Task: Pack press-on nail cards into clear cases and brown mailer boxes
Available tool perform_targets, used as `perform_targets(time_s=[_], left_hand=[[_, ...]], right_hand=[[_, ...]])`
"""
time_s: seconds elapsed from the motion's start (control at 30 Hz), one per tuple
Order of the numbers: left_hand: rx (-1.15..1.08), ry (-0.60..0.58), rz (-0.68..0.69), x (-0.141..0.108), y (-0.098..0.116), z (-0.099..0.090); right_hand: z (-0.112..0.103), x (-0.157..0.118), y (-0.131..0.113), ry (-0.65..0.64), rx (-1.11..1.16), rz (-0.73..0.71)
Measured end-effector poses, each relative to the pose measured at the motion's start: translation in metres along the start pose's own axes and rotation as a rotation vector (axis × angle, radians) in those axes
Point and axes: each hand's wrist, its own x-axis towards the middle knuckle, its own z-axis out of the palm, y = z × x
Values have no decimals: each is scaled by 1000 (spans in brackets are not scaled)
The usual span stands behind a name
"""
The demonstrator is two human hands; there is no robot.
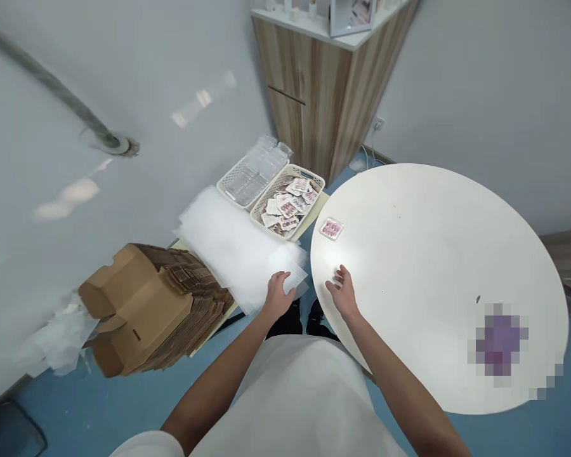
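Note:
My left hand (pixel 278 296) hovers at the right edge of a stack of white translucent sheets (pixel 238 244), thumb and fingers apart, with nothing visible in it. Over the near left rim of the round white table (pixel 438 254), my right hand (pixel 342 292) is held with its fingers curved and spaced, also without anything in it. A small clear case (pixel 332 228) with pink pieces inside lies on the table beyond my right hand. Whether either hand touches the surface below, I cannot tell.
Left of the sheets lean several folded cardboard boxes (pixel 147 311). Behind them stand a basket of printed cards (pixel 288 203) and a basket of clear plastic cases (pixel 254 171). A wooden cabinet (pixel 309 95) fills the corner. A blurred purple patch (pixel 499 343) covers part of the table.

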Motion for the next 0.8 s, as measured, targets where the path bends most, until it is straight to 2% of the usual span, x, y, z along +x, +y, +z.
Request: perform_targets(time_s=[0.27, 0.5, 0.63, 0.8], left_hand=[[111, 82, 24, -12, -18, -43], [126, 187, 114, -25, -46, -79], [120, 167, 171, -30, -62, -88], [120, 95, 143, -30, -70, -95]], right_hand=[[31, -16, -18, -116, -38, -47], [90, -17, -31, -275, -217, -146], [120, -26, -27, -387, -332, -202], [134, -37, -17, -558, -508, -205]])
